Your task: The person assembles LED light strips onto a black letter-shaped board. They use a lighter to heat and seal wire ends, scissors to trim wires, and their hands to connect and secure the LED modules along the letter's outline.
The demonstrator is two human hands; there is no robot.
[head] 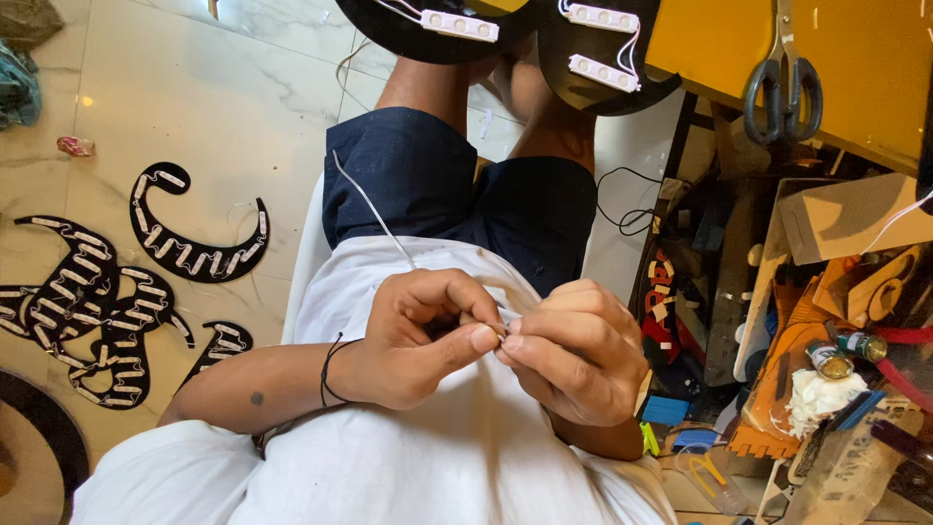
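My left hand (418, 335) and my right hand (573, 350) meet over my lap, fingertips pinched together on the end of a thin white wire (374, 214). The wire runs up across my dark shorts toward black curved panels (428, 24) fitted with white light modules (459, 25) at the top edge. A black cord bracelet circles my left wrist. What the fingertips pinch is mostly hidden.
Black curved sign pieces with white modules (199, 243) lie on the marble floor at left. A yellow table (855, 68) with grey-handled scissors (783, 83) stands at upper right. Below it sits a cluttered heap of cardboard, small tins (831, 360) and scraps.
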